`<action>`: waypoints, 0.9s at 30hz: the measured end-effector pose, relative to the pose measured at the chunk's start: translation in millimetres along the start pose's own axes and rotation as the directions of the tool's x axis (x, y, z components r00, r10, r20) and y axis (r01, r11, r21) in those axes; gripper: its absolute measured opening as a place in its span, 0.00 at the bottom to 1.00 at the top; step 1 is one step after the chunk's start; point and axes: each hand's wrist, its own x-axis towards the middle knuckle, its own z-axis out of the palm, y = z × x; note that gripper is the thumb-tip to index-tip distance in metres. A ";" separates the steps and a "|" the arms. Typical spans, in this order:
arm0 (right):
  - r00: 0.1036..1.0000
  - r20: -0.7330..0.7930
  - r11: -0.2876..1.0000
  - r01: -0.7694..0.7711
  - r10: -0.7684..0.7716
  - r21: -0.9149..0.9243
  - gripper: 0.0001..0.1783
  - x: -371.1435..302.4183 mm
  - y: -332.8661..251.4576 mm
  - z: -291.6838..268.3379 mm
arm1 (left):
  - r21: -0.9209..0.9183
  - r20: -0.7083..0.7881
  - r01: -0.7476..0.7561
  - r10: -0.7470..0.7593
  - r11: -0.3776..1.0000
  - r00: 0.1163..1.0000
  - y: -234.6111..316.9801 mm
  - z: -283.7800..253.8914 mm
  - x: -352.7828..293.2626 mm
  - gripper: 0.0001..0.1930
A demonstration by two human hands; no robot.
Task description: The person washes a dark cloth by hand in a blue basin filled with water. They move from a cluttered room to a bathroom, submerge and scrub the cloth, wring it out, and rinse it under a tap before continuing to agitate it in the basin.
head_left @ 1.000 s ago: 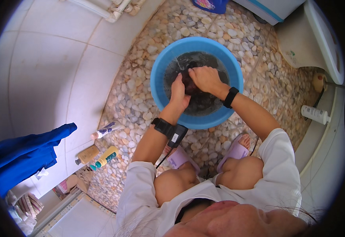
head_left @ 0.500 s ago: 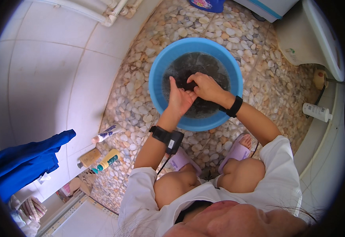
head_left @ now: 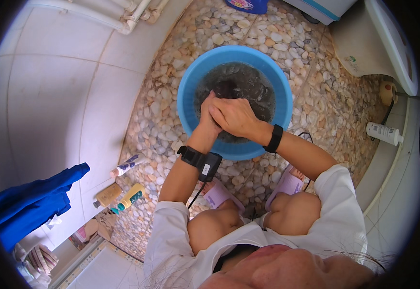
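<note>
A round blue basin (head_left: pixel 187 111) stands on the pebbled floor, holding dark grey water (head_left: pixel 255 89) with some suds. Over its near half my hands are pressed together. My right hand (head_left: pixel 236 115) lies across the top, its fingers curled round my left hand (head_left: pixel 209 118), which is closed beneath it. Just beyond the fingers a darker, cloth-like patch (head_left: pixel 227 88) shows at the water; its kind is unclear. Whatever sits between the palms is hidden.
Several bottles, among them a yellow one (head_left: pixel 132 196), lie by the left wall near a hanging blue cloth (head_left: pixel 37 192). A white bottle (head_left: pixel 384 133) lies at the right. A white toilet-like fixture (head_left: pixel 371 43) stands far right, and white pipes (head_left: pixel 128 21) run along the far left wall.
My hands were apart at the fingers, the left palm opened upward. Now the right hand has come down and left over the left one, and both have closed together.
</note>
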 end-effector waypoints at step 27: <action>0.964 0.224 0.906 -0.219 0.143 0.362 0.18 2.3 -14.8 -14.8 | -0.231 0.181 -0.011 0.054 0.973 0.982 5.0 4.4 -6.4 0.34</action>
